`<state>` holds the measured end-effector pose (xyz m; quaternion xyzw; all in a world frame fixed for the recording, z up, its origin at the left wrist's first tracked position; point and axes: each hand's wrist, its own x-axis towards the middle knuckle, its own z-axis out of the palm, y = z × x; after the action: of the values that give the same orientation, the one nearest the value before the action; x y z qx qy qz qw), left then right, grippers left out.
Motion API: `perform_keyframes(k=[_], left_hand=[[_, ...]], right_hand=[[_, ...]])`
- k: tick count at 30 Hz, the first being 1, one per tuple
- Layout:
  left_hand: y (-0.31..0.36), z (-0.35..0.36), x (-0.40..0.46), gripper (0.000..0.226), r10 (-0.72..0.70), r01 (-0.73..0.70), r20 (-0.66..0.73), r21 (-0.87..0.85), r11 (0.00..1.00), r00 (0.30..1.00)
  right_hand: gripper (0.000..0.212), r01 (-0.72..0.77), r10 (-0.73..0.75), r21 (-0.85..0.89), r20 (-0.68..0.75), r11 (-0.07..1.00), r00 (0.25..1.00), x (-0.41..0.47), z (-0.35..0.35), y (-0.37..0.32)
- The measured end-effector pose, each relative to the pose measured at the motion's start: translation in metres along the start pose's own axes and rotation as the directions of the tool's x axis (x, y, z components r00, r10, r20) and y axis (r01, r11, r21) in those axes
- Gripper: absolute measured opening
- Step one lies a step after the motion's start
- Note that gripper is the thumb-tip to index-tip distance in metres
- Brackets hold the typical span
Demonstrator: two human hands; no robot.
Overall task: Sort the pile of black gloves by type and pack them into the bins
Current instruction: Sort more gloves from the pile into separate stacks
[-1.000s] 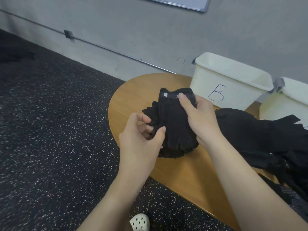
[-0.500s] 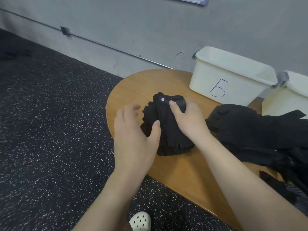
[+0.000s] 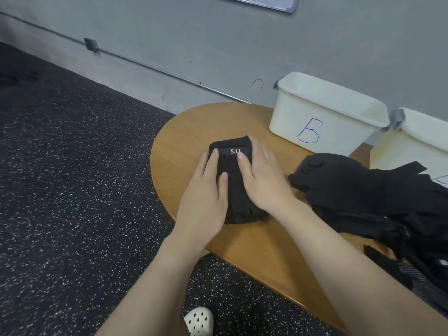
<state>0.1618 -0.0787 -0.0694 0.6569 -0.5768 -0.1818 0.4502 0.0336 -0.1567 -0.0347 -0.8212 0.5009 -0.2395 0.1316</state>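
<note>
Both hands, left (image 3: 206, 202) and right (image 3: 263, 184), lay flat with straight fingers, pressing a glove stack (image 3: 236, 187) between them onto the desk (image 3: 184, 132); the pile (image 3: 358, 190) sat right of my right hand.

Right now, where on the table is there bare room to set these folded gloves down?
Bare wood lies between the folded gloves and bin B, along the table rim's far left curve, and at the near edge between the forearms. The right side is crowded: the glove pile spreads to the second bin.

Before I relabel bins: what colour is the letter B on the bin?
Blue, handwritten on the cream bin, clearest in the head view.
</note>
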Motion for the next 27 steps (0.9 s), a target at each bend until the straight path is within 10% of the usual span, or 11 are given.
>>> perform_keyframes(k=[8,15,27], left_hand=[[-0.003,0.001,-0.003,0.057,-0.018,0.018,0.028,-0.013,1.0,0.999],[-0.004,0.001,-0.004,0.057,0.021,-0.021,0.003,0.008,1.0,1.0],[0.004,0.0,-0.009,0.053,0.006,-0.005,-0.017,0.058,0.998,1.0]], right_hand=[[0.071,-0.113,0.121,-0.05,0.215,0.992,0.969,0.004,-0.002,0.0],[0.061,0.258,-0.251,-0.2,0.065,0.945,0.966,-0.01,-0.021,-0.014],[0.063,0.082,-0.059,-0.046,0.372,0.996,0.927,-0.013,-0.016,-0.002]])
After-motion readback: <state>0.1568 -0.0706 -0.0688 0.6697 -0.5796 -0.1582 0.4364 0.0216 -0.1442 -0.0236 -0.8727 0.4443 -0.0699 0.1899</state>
